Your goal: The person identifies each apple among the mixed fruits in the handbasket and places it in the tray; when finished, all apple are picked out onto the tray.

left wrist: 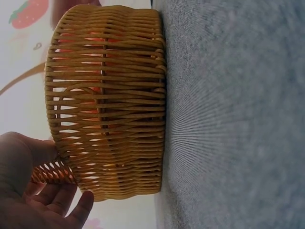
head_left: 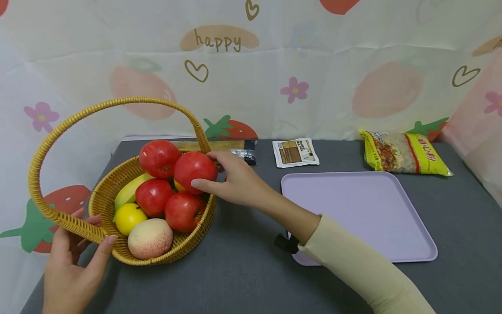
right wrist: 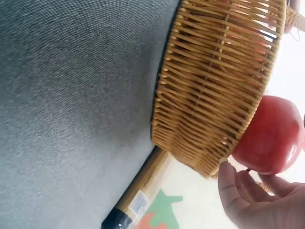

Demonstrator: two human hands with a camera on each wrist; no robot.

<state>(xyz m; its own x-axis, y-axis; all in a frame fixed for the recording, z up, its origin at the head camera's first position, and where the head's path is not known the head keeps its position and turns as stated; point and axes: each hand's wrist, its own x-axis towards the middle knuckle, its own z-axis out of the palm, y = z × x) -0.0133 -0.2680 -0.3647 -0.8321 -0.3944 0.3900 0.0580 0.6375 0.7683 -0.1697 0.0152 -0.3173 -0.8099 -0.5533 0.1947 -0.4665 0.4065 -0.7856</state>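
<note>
A yellow wicker basket (head_left: 153, 261) with a tall arched handle stands at the left of the table. It holds several red round fruits (head_left: 160, 158), possibly apples or pomegranates, a banana (head_left: 131, 189), a yellow fruit (head_left: 131, 219) and a pale peach (head_left: 150, 239). With thumb and fingers, my left hand (head_left: 76, 266) grips the basket's rim where the handle joins it. At the opposite rim, my right hand (head_left: 239, 176) holds the rightmost red round fruit (head_left: 195, 170), thumb across its near side. Its lower fingers touch or nearly touch the rim (right wrist: 224, 162).
A lilac tray (head_left: 353, 213) lies on the grey table under the right forearm. Behind it sit a yellow food bag (head_left: 405, 152) and a flat white packet (head_left: 296, 152). A long pack (head_left: 223, 146) lies behind the basket. A patterned cloth (head_left: 251, 100) hangs along the back.
</note>
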